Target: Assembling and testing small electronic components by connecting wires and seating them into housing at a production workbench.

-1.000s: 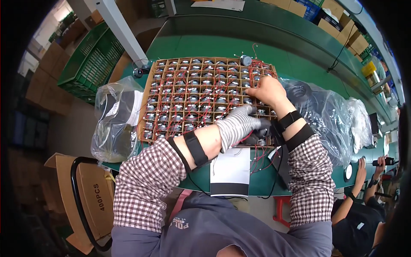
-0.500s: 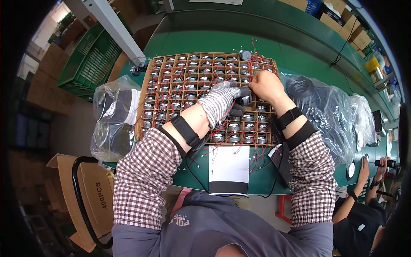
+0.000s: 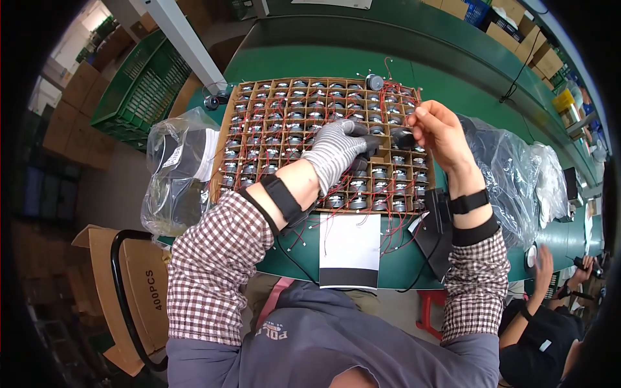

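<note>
A cardboard tray with divided cells (image 3: 218,169) lies on the green bench, its cells filled with small round speakers (image 3: 380,186) trailing red and black wires. My left hand (image 3: 339,145), in a striped grey glove with dark fingertips, reaches over the middle-right cells; its fingers are apart and nothing shows between them. Just right of those fingertips, a dark round speaker (image 3: 402,138) is tilted above the cells. My bare right hand (image 3: 441,134) has its curled fingers at that speaker's edge, thumb and forefinger closed together. Whatever sits in the pinch is too small to make out.
One loose speaker (image 3: 374,82) rests on the tray's far edge. Clear plastic bags of dark parts flank the tray, left (image 3: 178,174) and right (image 3: 498,161). White paper (image 3: 350,246) lies at the near edge. A co-worker's hand (image 3: 543,266) is at far right.
The speaker that was at my left fingertips is now farther right, by my right hand. My right hand has moved right and turned upward. The co-worker's hand has moved off a round white part.
</note>
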A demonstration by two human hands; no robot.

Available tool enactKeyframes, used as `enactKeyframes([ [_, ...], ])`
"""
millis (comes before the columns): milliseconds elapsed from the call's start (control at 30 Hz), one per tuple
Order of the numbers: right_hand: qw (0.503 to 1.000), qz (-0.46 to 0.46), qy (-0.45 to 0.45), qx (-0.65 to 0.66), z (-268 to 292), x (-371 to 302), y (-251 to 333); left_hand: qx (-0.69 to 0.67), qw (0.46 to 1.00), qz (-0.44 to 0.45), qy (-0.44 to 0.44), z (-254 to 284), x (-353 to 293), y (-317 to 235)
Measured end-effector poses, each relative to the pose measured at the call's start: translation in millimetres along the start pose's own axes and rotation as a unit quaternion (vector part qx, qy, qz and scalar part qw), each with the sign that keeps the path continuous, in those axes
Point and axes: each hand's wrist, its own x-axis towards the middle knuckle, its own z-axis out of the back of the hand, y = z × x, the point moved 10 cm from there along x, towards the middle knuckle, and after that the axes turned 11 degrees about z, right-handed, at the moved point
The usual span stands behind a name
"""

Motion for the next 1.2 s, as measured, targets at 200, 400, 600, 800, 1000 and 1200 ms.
enactKeyframes([
  [200,1.0,0.029,0.006,0.011,-4,-28,25,0.235,0.969,-0.03,-0.07,-16,7,-10],
  [400,0.998,0.05,0.007,0.025,-5,-48,37,0.509,0.838,-0.116,-0.16,-44,-5,-38],
  [600,0.998,0.054,0.009,0.034,-12,-62,47,0.588,0.772,-0.166,-0.175,-64,-10,-40],
  [800,0.998,0.05,0.016,0.029,-24,-75,49,0.577,0.782,-0.176,-0.156,-61,-19,-43],
  [1000,0.998,0.056,0.01,0.023,-24,-93,55,0.577,0.773,-0.178,-0.194,-58,-20,-45],
  [1200,0.998,0.052,0.006,0.026,-27,-90,57,0.646,0.727,-0.183,-0.141,-53,-15,-22],
])
